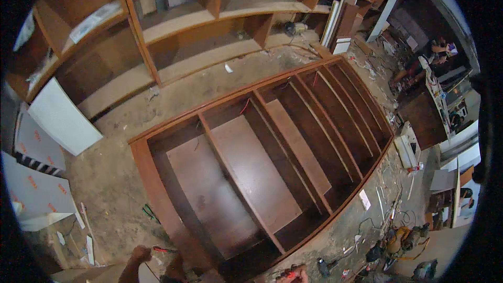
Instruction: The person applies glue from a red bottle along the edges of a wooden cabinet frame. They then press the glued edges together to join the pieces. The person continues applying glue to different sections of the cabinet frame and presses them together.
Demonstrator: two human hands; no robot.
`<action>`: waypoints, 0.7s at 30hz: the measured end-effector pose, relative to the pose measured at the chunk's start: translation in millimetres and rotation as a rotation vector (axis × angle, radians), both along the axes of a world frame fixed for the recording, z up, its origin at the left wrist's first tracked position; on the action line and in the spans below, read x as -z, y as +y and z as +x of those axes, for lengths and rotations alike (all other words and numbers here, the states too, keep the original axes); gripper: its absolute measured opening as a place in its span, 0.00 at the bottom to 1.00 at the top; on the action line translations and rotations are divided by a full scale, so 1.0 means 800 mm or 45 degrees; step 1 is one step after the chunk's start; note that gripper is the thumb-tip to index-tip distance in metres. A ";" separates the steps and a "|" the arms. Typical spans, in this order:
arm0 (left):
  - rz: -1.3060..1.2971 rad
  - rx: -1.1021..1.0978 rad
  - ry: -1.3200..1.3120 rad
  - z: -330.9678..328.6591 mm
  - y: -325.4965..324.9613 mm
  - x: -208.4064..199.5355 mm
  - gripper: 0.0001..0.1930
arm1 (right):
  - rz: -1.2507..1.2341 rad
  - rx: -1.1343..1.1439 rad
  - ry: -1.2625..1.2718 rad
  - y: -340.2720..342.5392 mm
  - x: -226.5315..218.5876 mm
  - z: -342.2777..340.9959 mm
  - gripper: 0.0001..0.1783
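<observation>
Down at the bottom edge, your left hand (140, 254) hangs over the dusty floor (112, 178) just left of the brown shelving carcass (262, 162) lying across mid-frame; your right hand (294, 274) sits by its lower right corner. You cannot tell whether either hand's fingers are closed.

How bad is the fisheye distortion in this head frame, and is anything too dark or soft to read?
Head view: strong barrel bend, the brown shelf unit lying on the floor bows toward the rim; black vignette fills the corners; light is dim and warm; both hands, left hand and right hand, sit at the lower edge, small and soft, so their grip is unreadable.
</observation>
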State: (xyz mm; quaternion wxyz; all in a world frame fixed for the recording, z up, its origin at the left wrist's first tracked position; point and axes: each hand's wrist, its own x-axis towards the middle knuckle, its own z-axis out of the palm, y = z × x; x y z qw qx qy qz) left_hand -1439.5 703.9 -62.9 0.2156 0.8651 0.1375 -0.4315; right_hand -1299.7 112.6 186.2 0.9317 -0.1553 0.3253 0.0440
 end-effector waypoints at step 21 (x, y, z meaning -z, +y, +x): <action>0.467 -0.721 -0.662 -0.235 -0.420 -0.388 0.39 | -0.411 0.213 -0.214 -0.528 -0.193 -0.103 0.19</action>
